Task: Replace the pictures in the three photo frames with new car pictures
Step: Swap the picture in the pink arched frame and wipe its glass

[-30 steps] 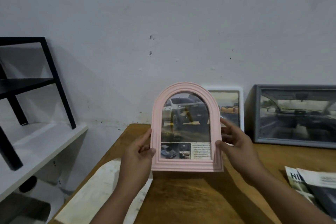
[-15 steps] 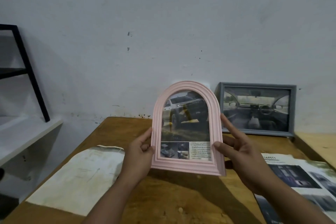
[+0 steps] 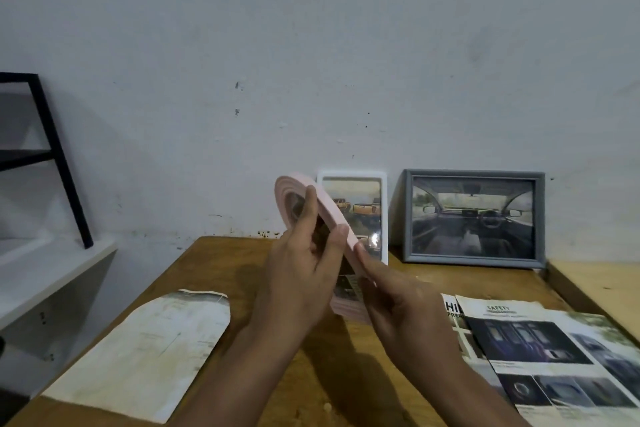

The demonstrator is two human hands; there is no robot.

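Both hands were on the pink arched frame [image 3: 329, 215], held nearly edge-on above the wooden table [image 3: 221, 263]. The left hand [image 3: 299, 274] gripped it from nine o'clock, fingers laid across its face; the right hand [image 3: 398, 302] pinched its edge from four o'clock. Against the wall at twelve o'clock leaned the white frame [image 3: 353, 177], the grey frame [image 3: 474, 175] at two. Car brochures [image 3: 540, 350] lay at four o'clock, a worn arched sheet [image 3: 152, 347] at eight.

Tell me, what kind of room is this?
Probably a plain home or workshop corner, set up for craft work. There is a wooden table against a scuffed white wall, framed car pictures like the grey frame leaning there, and a black shelf rack beside it.
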